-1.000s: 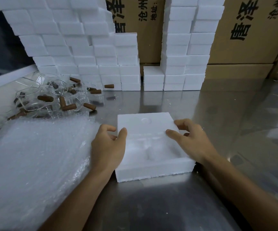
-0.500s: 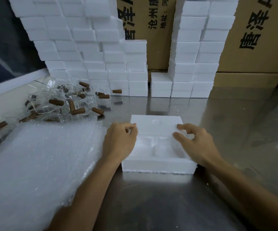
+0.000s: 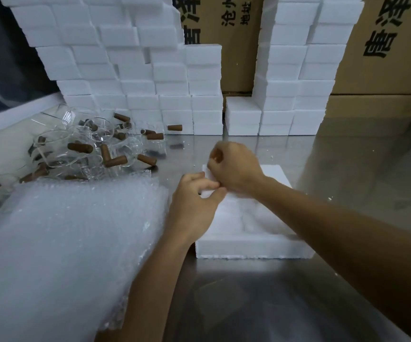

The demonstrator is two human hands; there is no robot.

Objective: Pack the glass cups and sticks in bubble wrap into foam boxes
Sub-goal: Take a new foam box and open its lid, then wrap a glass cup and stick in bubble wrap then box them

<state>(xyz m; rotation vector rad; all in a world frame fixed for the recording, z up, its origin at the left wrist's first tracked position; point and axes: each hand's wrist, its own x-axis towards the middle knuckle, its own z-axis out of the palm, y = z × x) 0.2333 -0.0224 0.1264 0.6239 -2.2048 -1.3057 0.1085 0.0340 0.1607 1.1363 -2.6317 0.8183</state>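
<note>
Hands: your left hand (image 3: 194, 206) and right hand (image 3: 234, 166), both pinching far-left corner of foam box (image 3: 254, 245).

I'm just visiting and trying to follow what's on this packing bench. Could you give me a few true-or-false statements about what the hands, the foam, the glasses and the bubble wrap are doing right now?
1. Both hands are at the far left corner of the open foam box. True: the left hand and right hand meet there.
2. A glass cup already sits in the foam box. False: no cup shows in it; the glass cups lie in a pile at the table's far left.
3. The bubble wrap lies left of the foam box. True.
4. The brown sticks are lined up neatly inside the box. False: they lie scattered among the cups.
5. Stacked foam boxes stand at the back of the table. True.
</note>
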